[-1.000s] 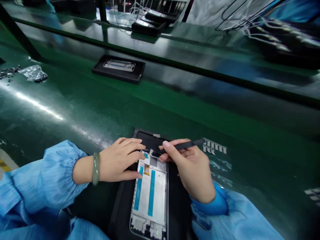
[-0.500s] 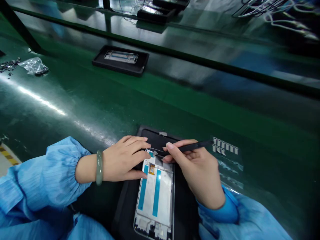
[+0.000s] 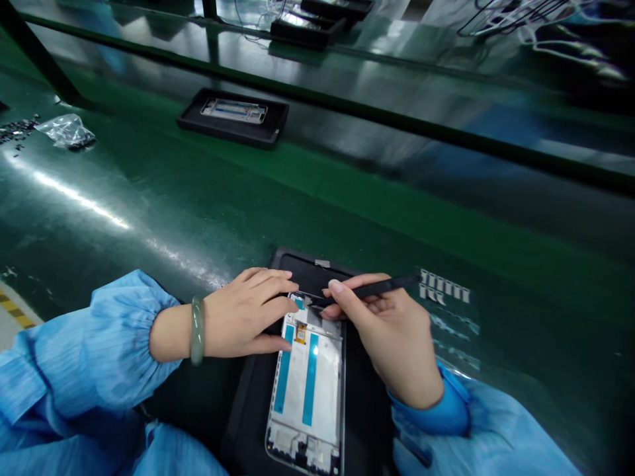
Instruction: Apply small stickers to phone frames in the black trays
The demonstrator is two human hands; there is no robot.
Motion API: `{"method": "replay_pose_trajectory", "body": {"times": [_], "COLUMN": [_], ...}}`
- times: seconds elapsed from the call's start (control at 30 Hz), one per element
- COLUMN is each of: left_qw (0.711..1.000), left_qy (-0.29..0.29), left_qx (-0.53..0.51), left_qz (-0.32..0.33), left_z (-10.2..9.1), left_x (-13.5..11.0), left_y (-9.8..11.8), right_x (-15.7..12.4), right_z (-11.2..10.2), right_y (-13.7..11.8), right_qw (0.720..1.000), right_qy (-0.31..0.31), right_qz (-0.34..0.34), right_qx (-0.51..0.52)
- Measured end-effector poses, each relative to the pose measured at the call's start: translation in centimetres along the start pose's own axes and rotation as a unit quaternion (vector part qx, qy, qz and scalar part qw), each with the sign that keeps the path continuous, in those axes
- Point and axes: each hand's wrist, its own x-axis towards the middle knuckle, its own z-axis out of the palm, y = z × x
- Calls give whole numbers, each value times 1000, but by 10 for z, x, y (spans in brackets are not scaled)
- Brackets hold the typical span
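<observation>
A silver phone frame [image 3: 325,390] with two blue adhesive strips and a small orange flex piece lies on a black padded tray [image 3: 364,403]. My left hand [image 3: 253,314] rests over the frame's upper left edge, its fingers stretched out and the thumb touching the side. My right hand [image 3: 389,337] pinches black tweezers [image 3: 380,287], held slanted like a pen. Their tip meets the top end of the frame, near a small blue patch. Anything caught at the tip is too small to make out.
Right of my right hand lies a clear sheet of small pale stickers [image 3: 444,287]. A second black tray [image 3: 186,120] holding another phone frame [image 3: 235,110] sits farther back. A plastic bag [image 3: 67,130] lies beside small black parts at far left. A dark rail [image 3: 342,102] crosses behind.
Both hands and the tweezers stay nearly in place at the top of the phone frame. The whole view has shifted slightly.
</observation>
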Motion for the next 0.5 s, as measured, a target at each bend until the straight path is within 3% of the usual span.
{"method": "replay_pose_trajectory", "body": {"times": [0.5], "left_qw": [1000], "left_qy": [-7], "left_qx": [12], "left_qz": [17], "left_z": [0], "left_x": [1], "left_y": [-2], "right_x": [1], "right_z": [1], "right_y": [-1], "right_qw": [1000], "right_qy": [0], "right_qz": [-8], "right_qx": [-15]}}
